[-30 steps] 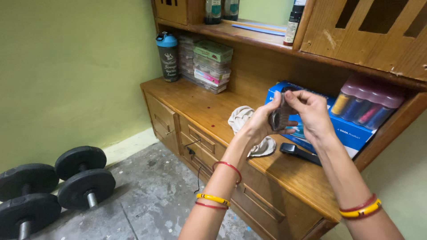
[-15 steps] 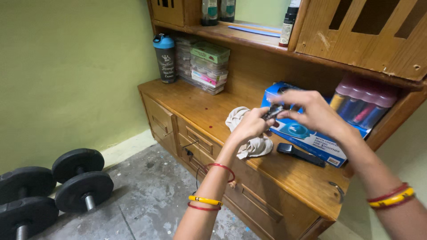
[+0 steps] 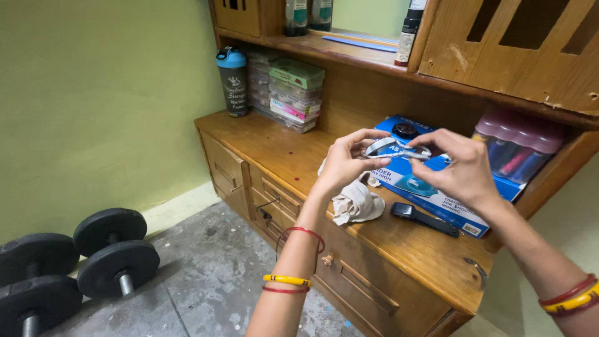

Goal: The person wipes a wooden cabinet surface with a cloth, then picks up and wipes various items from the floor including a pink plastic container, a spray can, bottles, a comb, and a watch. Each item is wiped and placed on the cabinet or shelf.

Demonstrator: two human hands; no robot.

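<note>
Left hand (image 3: 345, 163) and right hand (image 3: 463, 170) are both pinched on a small silvery metal piece (image 3: 393, 150), held up over the blue box (image 3: 437, 193) on the wooden counter (image 3: 293, 156). Looks like loops or rings, kinda hard to tell.

Cloth (image 3: 355, 203) on counter (image 3: 284, 153), left of box (image 3: 437, 187); bottle (image 3: 234, 81) far left; dumbbells (image 3: 75, 262) on floor, probably.

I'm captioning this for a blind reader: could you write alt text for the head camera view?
Two hands, the left hand and right hand, hold a small metal clip between them above a wooden cabinet. On the cabinet lie a crumpled cloth, a blue box and a black gadget; dumbbells sit on the floor.
</note>
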